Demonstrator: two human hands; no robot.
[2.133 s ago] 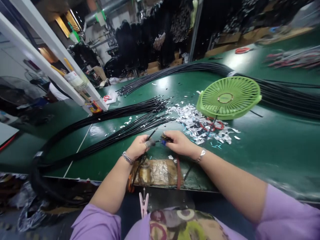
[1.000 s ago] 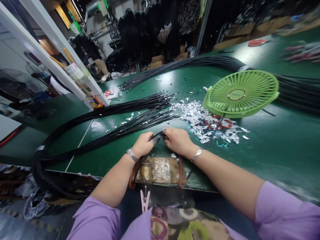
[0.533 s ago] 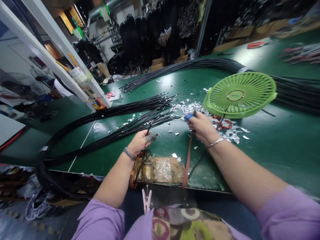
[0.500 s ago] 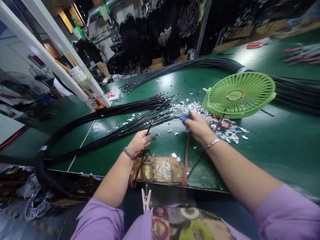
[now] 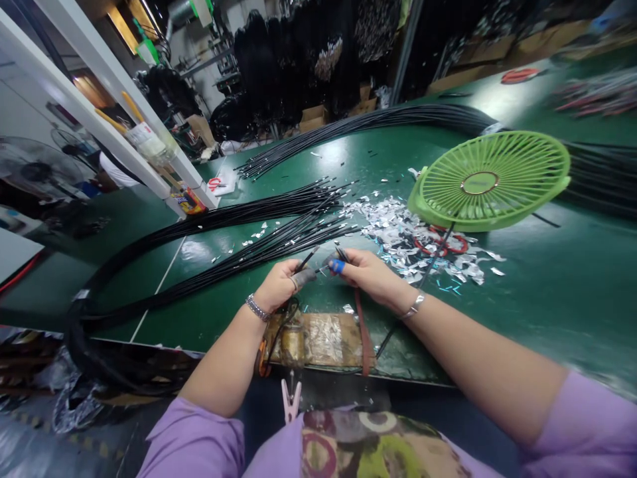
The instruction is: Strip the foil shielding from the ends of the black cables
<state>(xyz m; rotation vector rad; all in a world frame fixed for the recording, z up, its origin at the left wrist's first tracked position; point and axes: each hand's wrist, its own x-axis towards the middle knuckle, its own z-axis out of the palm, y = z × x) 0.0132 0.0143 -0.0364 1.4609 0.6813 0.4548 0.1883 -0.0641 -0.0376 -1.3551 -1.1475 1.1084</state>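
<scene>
In the head view my left hand (image 5: 283,284) is closed on a thin black cable (image 5: 309,257), part of which sticks up past the fingers. Close beside it, my right hand (image 5: 371,273) is pinched shut, with blue tape on one finger. Something small and dark shows at its fingertips, too small to name. The fingertips of both hands nearly meet, and grey coverings hide part of them. Behind the hands lies a bundle of black cables (image 5: 269,242), its loose ends pointing right. To the right spreads a heap of silvery foil scraps (image 5: 398,229).
A green fan (image 5: 492,179) stands at the right, with red-handled scissors (image 5: 460,244) among the scraps below it. A second cable bundle (image 5: 368,125) lies farther back. Near the table's front edge is a taped board (image 5: 328,335) with a small motor-like cylinder (image 5: 292,344). White posts (image 5: 107,109) rise at left.
My right hand has moved left from the foil heap to my left hand's fingertips. My left hand stays in nearly the same place with the cable. The view has shifted slightly.
</scene>
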